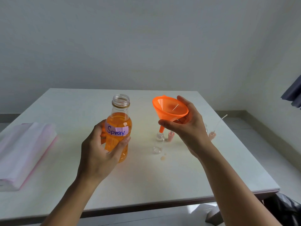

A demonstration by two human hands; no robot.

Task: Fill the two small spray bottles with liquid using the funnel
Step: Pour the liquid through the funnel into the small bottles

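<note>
The left hand point(99, 154) gripped an uncapped clear plastic bottle of orange liquid point(119, 121). The right hand point(189, 128) held an orange plastic funnel point(169, 110), spout over a small clear spray bottle point(159, 142); a pink pump head point(170, 136) stood beside it.

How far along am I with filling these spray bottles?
Done: the supply bottle is uncapped, one small bottle stands open. In hand: right hand holds the funnel over it, left hand grips the supply bottle. Left: pouring; the small bottle looks empty.
</note>
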